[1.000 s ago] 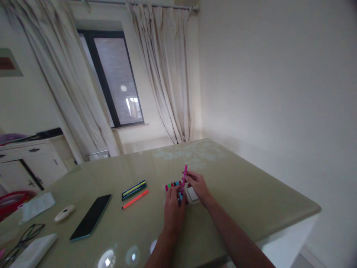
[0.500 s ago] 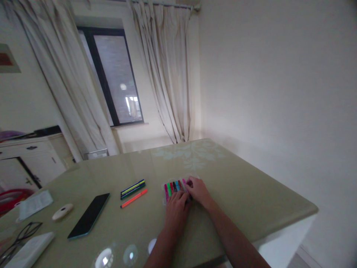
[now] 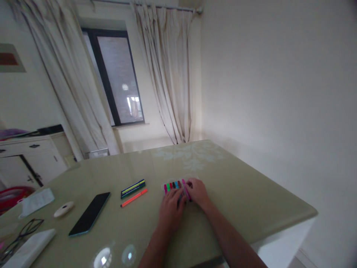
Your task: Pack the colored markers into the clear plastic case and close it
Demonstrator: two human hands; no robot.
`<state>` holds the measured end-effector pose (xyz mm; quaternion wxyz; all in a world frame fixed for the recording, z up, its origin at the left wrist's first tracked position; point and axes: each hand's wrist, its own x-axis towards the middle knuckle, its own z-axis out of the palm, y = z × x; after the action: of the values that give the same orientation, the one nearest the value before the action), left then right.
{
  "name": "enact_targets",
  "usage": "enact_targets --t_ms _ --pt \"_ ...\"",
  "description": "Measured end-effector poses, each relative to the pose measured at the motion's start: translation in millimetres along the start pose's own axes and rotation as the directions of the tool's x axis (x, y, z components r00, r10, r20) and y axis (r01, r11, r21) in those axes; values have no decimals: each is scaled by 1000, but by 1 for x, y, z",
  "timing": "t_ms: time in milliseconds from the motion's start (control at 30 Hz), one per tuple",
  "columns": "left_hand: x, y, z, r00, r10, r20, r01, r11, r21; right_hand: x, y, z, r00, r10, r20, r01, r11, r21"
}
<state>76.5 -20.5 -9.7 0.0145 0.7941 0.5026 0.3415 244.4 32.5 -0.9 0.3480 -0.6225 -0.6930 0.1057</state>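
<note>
A row of coloured markers (image 3: pixel 172 185) lies side by side in a clear plastic case (image 3: pixel 163 190). My left hand (image 3: pixel 171 208) rests over the near part of the row, fingers stretched out and thumb apart, hiding the lower ends. At the row's right end, my right hand (image 3: pixel 198 191) pinches a pink marker (image 3: pixel 186 189), which lies slightly tilted. An orange marker (image 3: pixel 134 198) is on the table to the left, with a few dark blue and green markers (image 3: pixel 133 188) just behind it.
The glass-topped table (image 3: pixel 237 186) also carries a black phone (image 3: pixel 89 214), a white oval object (image 3: pixel 64 210), glasses (image 3: pixel 29 227), a white box (image 3: pixel 32 249) and a pale sheet (image 3: pixel 38 201). A wall stands beyond its right edge.
My left hand has shifted slightly left and its thumb has opened away from the fingers. More of the pink marker now shows between my hands. My right hand has barely moved.
</note>
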Motion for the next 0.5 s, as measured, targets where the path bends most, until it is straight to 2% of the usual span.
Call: enact_targets --t_ms 33,67,100,167,200,267,367,433,500 --pt "0 -11 -6 990 -108 -88 113 992 48 0 -1 -1 1000 1 -25 0 1000 13" --pt "0 -24 -12 956 -227 -186 250 962 106 -1 -2 -1 999 3 -46 -2 1000 31" --pt "-2 -37 -18 888 -351 -297 411 896 169 -1 -3 -2 998 8 -59 -4 999 52" --pt "-7 -58 -27 774 -522 -357 622 732 278 0 -4 -2 998 5 -62 1 996 94" --pt "-10 -66 -30 754 -563 -338 655 683 324 0 -5 -2 998 -3 -61 10 994 112" --pt "-14 -73 -33 768 -582 -266 639 669 381 1 -5 -2 997 -25 -69 35 989 142" --pt "-12 -69 -34 813 -545 -207 583 750 313 1 -6 -1 994 -41 -97 60 978 198" --pt "-7 -59 -32 833 -495 -249 533 837 121 -1 -9 0 994 -57 -88 78 964 254" --pt "-1 -47 -28 853 -425 -302 392 905 -165 -4 -14 1 995 -97 -25 100 932 348"
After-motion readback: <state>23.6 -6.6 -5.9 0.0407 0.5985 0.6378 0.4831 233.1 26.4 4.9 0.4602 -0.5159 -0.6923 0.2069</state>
